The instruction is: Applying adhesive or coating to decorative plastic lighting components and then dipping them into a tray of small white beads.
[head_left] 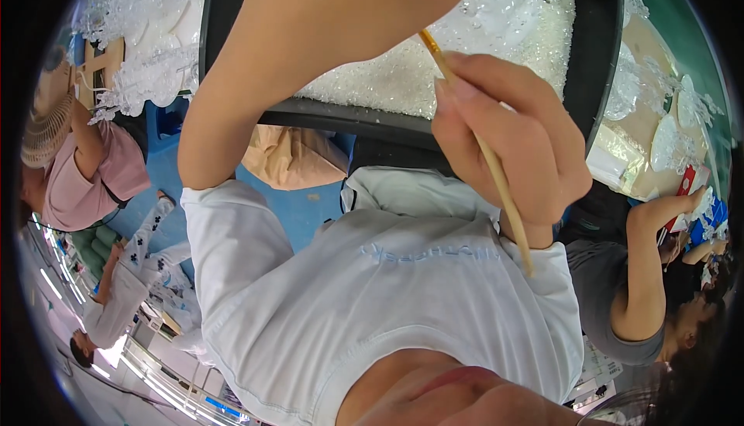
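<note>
Right of the middle, the right hand point(511, 143) is curled closed around a thin wooden stick point(496, 178), fingers and thumb pinching it about halfway along. The stick runs slantwise, its orange upper end pointing up and left toward a black tray point(601, 46), its lower end reaching down over a white shirt point(403, 294). The left hand is out of the picture: only the bare left forearm point(302, 46) shows, stretching from the white sleeve up to the top edge, so whether that hand is open or closed cannot be told.

Behind the right hand, the tray holds a heap of clear, glittering beads point(403, 77). Beyond the tray's right wall, white frosted ornaments point(666, 139) lie on a table point(647, 38). More white ornaments point(147, 31) are piled at the upper left.

Another person in a pink shirt point(77, 186) sits at the left edge. A person in a grey shirt point(612, 294) is at the right, one arm raised toward the table.
</note>
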`<act>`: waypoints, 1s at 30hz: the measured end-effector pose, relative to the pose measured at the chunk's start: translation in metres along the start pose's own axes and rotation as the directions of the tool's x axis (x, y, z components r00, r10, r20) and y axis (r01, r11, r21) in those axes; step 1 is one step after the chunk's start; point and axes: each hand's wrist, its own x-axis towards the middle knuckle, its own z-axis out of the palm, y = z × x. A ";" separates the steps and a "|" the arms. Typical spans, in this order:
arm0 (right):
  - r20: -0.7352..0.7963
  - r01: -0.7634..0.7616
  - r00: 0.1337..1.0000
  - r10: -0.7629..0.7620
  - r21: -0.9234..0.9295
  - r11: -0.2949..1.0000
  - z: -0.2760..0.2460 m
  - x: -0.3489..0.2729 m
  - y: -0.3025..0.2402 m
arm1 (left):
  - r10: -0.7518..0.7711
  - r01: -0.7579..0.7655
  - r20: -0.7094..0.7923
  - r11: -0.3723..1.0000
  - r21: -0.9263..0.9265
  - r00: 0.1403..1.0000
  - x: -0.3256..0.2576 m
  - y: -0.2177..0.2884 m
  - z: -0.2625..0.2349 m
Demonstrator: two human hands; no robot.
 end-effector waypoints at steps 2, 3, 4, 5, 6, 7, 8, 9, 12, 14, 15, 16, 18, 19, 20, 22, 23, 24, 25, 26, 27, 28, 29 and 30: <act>-0.030 -0.001 1.000 0.001 0.003 1.000 0.003 -0.003 0.004 | -0.036 0.036 0.002 0.999 -0.008 0.999 0.000 0.003 0.001; -0.058 -0.006 0.998 0.006 0.000 1.000 0.004 -0.006 0.006 | -0.006 0.005 -0.020 0.999 -0.038 1.000 0.001 0.004 0.004; -0.062 -0.007 0.998 0.006 -0.007 1.000 0.004 -0.008 0.006 | 0.023 -0.026 -0.043 0.997 -0.066 0.999 0.003 0.004 0.006; -0.074 0.015 0.997 -0.014 0.023 1.000 0.003 -0.011 0.005 | 0.028 -0.031 -0.040 0.997 -0.068 0.999 0.003 0.003 0.005; -0.086 0.038 0.996 -0.033 0.052 0.998 0.002 -0.012 0.004 | -0.022 0.022 -0.009 0.998 -0.059 1.000 0.002 0.001 0.002; -0.089 0.038 0.995 -0.034 0.046 0.998 -0.001 -0.011 0.004 | -0.072 0.073 0.022 0.996 -0.050 0.997 0.002 -0.002 0.000; -0.020 0.006 1.000 -0.004 0.057 0.998 -0.004 -0.009 0.004 | -0.068 0.069 0.027 0.996 -0.052 0.997 0.002 -0.009 0.001; 0.049 -0.028 0.999 0.025 0.066 0.997 -0.008 -0.008 0.003 | 0.049 -0.049 -0.013 0.999 -0.015 0.999 0.005 -0.019 0.004; -0.130 0.041 0.991 -0.026 0.111 0.993 -0.019 -0.016 0.002 | 0.093 -0.093 -0.018 0.996 0.003 0.996 0.007 -0.024 -0.004; -0.189 -0.026 0.981 0.037 0.057 0.998 -0.022 -0.024 0.002 | -0.048 0.046 -0.012 0.984 -0.172 0.999 0.004 -0.020 -0.001; -0.243 -0.096 0.965 0.097 0.017 0.995 -0.023 -0.026 0.004 | -0.049 0.046 -0.012 0.985 -0.166 0.999 0.003 -0.017 -0.001; -0.166 -0.055 0.984 0.059 0.026 0.998 -0.029 -0.027 0.009 | -0.103 0.094 -0.051 0.985 -0.145 0.993 0.002 -0.014 -0.002; -0.116 -0.068 0.990 0.075 0.062 0.996 -0.032 -0.027 0.005 | -0.201 0.187 -0.108 0.974 -0.128 0.974 0.003 -0.010 0.000; -0.059 -0.078 0.995 0.085 0.109 0.991 -0.033 -0.027 0.003 | -0.199 0.186 -0.096 0.974 -0.129 0.975 0.003 -0.003 0.003; -0.050 -0.064 0.996 0.069 0.089 0.994 -0.030 -0.023 0.005 | -0.254 0.245 -0.137 0.966 -0.079 0.957 0.001 0.010 0.007; -0.067 -0.032 0.997 0.039 0.096 0.995 -0.029 -0.024 0.006 | -0.131 0.126 -0.149 0.991 -0.043 0.980 0.002 -0.014 -0.006; -0.076 0.006 0.997 0.002 0.098 0.995 -0.028 -0.025 0.007 | -0.131 0.126 -0.145 0.991 -0.042 0.981 0.003 -0.014 -0.004; -0.079 0.003 0.997 0.005 0.098 0.995 -0.025 -0.026 0.009 | -0.136 0.133 -0.154 0.991 -0.028 0.979 0.004 -0.013 -0.003; -0.122 0.007 0.993 0.001 0.065 0.998 -0.022 -0.026 0.011 | -0.141 0.140 -0.163 0.990 -0.014 0.976 0.005 -0.011 -0.001; -0.163 0.010 0.987 -0.004 0.033 0.999 -0.021 -0.027 0.012 | -0.147 0.149 -0.174 0.989 -0.001 0.974 0.005 -0.008 0.001; -0.164 0.007 0.986 -0.001 0.034 0.999 -0.022 -0.026 0.011 | -0.153 0.158 -0.185 0.987 0.013 0.971 0.005 -0.006 0.002; -0.143 0.008 0.990 -0.001 0.051 0.999 -0.025 -0.025 0.009 | -0.158 0.166 -0.195 0.986 0.027 0.968 0.005 -0.004 0.003; -0.125 0.011 0.992 -0.002 0.067 0.998 -0.027 -0.025 0.008 | -0.157 0.166 -0.192 0.986 0.029 0.969 0.004 -0.004 0.003; -0.128 0.009 0.992 -0.001 0.067 0.998 -0.025 -0.025 0.009 | -0.156 0.163 -0.203 0.986 0.020 0.967 0.004 -0.003 0.003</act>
